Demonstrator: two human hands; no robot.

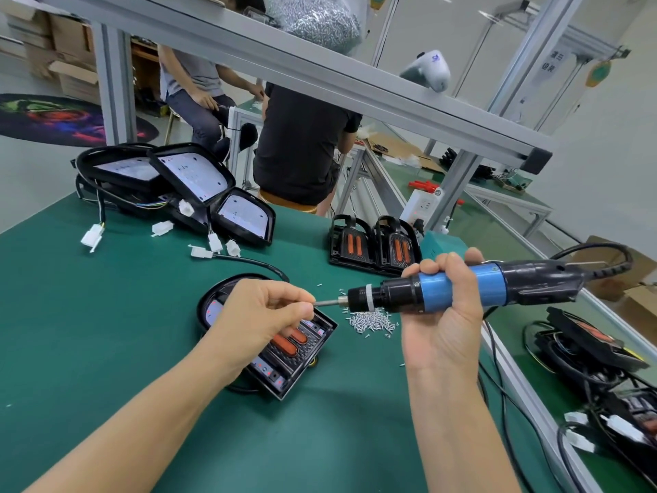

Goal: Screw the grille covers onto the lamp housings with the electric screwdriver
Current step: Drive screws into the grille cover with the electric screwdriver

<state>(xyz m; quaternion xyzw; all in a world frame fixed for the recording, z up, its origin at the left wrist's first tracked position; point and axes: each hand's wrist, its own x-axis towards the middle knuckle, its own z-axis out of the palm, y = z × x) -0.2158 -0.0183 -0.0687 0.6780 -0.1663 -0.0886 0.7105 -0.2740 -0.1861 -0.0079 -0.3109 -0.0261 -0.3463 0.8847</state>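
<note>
Gripping electric screwdriver (462, 288) level, left hand (263, 311) pinching bit

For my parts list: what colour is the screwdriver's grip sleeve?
Blue, on the electric screwdriver; the head view shows it.

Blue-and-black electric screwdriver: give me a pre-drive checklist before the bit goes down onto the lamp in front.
1. Right hand grips the blue-and-black electric screwdriver: ok.
2. Left hand fingertips pinch at the steel bit tip: ok.
3. Screw seated on the bit: cannot tell, fingers hide it.
4. Black grille cover with orange lenses sits on the black lamp housing: ok.
5. Bit aimed at a screw hole: not ok, tool lies horizontal.
6. Loose silver screws within reach: ok.
</note>
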